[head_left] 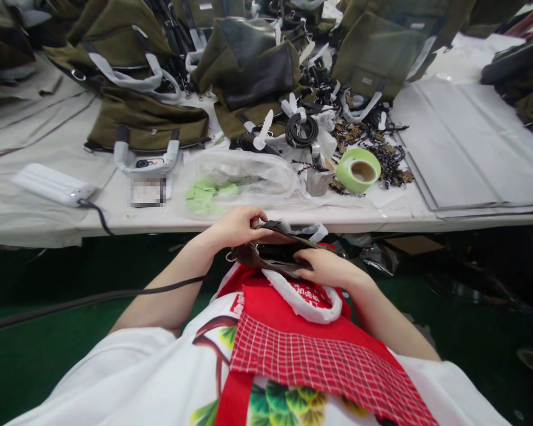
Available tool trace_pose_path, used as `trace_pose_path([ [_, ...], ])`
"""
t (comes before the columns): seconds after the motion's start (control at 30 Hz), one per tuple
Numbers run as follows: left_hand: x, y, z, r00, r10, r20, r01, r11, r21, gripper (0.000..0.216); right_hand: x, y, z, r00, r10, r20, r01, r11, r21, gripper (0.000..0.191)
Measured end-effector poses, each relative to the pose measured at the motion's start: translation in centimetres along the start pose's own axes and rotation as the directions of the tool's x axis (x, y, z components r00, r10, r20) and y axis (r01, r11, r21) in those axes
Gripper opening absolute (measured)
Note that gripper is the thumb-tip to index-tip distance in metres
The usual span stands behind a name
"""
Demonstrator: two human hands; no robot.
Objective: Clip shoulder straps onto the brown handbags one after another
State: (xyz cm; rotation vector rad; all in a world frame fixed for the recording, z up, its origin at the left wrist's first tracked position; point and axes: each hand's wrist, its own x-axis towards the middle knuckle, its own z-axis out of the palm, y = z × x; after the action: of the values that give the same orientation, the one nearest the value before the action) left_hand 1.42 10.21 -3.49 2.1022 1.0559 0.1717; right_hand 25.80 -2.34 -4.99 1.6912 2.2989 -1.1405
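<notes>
An olive-brown handbag (pixel 273 260) is held at my lap, its mouth gaping upward. My left hand (pixel 240 228) pinches the bag's far left rim between thumb and fingers. On the right side, my right hand (pixel 326 266) grips the edge of the opening, with some fingertips reaching inside. A white-wrapped handle (pixel 304 302) hangs over the near side against my red apron (pixel 266 313). Another wrapped handle (pixel 315 232) shows at the far side. The bag's inside is dark, and its lower part is hidden.
Ahead runs a white-covered table (pixel 115 223) with several olive bags (pixel 151 121), a clear plastic bag (pixel 249 171), a green tape roll (pixel 357 170), coiled black straps (pixel 301 130) and a white power bank (pixel 53 183). Grey sheets (pixel 471 148) lie right. A black cable (pixel 115 294) crosses my left arm.
</notes>
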Motion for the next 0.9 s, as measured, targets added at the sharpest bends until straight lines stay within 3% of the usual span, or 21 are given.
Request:
trace_pose_path([
  [0.1, -0.1, 0.0, 0.0, 1.000, 0.016, 0.012, -0.015, 0.999, -0.034, 0.036, -0.2, -0.2, -0.2, 0.999, -0.011, 0.030, 0.011, 1.000, 0.020, 0.041],
  [0.27, -0.4, 0.1, 0.0, 0.999, 0.031, -0.008, -0.031, 0.999, -0.025, 0.033, -0.7, 0.0, -1.0, 0.975, -0.147, 0.164, 0.141, 0.989, 0.049, 0.042],
  [0.37, -0.3, 0.2, -0.2, 0.999, 0.042, 0.002, -0.042, 0.999, 0.025, 0.033, -0.3, 0.2, -0.4, 0.991, -0.073, 0.112, 0.078, 0.996, -0.037, 0.037],
  [0.47, -0.4, 0.2, -0.7, 0.994, 0.076, 0.085, -0.080, 0.996, 0.045, 0.034, 0.1, 0.6, -0.3, 0.999, -0.036, 0.023, 0.037, 0.999, -0.029, 0.026],
  [0.57, -0.8, 0.1, -1.9, 0.973, 0.178, 0.146, -0.174, 0.984, -0.038, 0.040, -0.3, 0.9, -2.0, 0.996, -0.074, -0.057, 0.083, 0.980, 0.181, 0.022],
  [0.7, -1.8, -0.2, -4.5, 0.970, 0.209, 0.128, -0.175, 0.957, -0.232, 0.038, -1.1, 0.4, -6.0, 0.977, -0.059, -0.206, 0.159, 0.842, 0.515, 0.023],
  [0.8, -2.6, -0.6, -6.0, 0.974, 0.200, 0.103, -0.149, 0.916, -0.374, 0.047, 0.2, 0.0, -7.6, 0.961, -0.016, -0.277, 0.184, 0.785, 0.592, 0.024],
  [0.9, -3.2, -1.5, -5.6, 0.972, 0.199, 0.128, -0.153, 0.942, -0.299, 0.071, 3.3, -0.1, -7.0, 0.976, 0.001, -0.216, 0.144, 0.742, 0.654, 0.022],
])
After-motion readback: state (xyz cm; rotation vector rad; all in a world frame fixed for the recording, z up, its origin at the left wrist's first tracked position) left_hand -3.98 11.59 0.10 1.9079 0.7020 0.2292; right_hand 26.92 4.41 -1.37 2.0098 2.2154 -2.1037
